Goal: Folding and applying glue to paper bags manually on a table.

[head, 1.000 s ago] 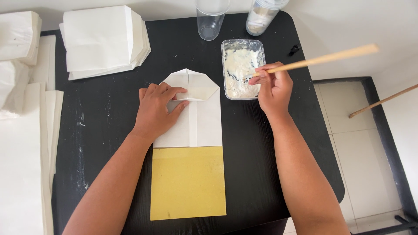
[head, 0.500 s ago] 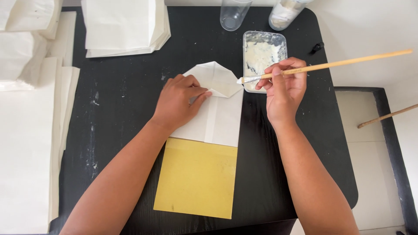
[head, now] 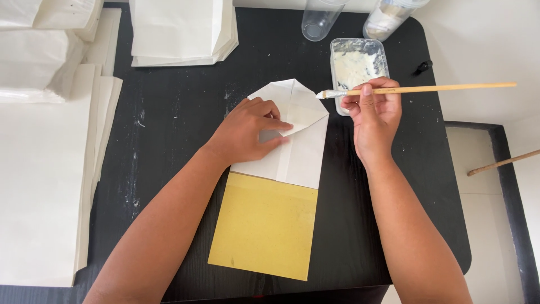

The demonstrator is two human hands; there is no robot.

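Left hand (head: 247,132) presses the folded white paper bag (head: 292,141) flat — right hand (head: 374,115) grips the glue brush (head: 416,89); best spread paste thinly along the flap.

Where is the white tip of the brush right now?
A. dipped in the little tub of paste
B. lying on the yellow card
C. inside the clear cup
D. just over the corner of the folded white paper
D: the right hand holds the brush level, and its white tip sits at the edge of the folded white paper, beside the tub of paste, not in it.
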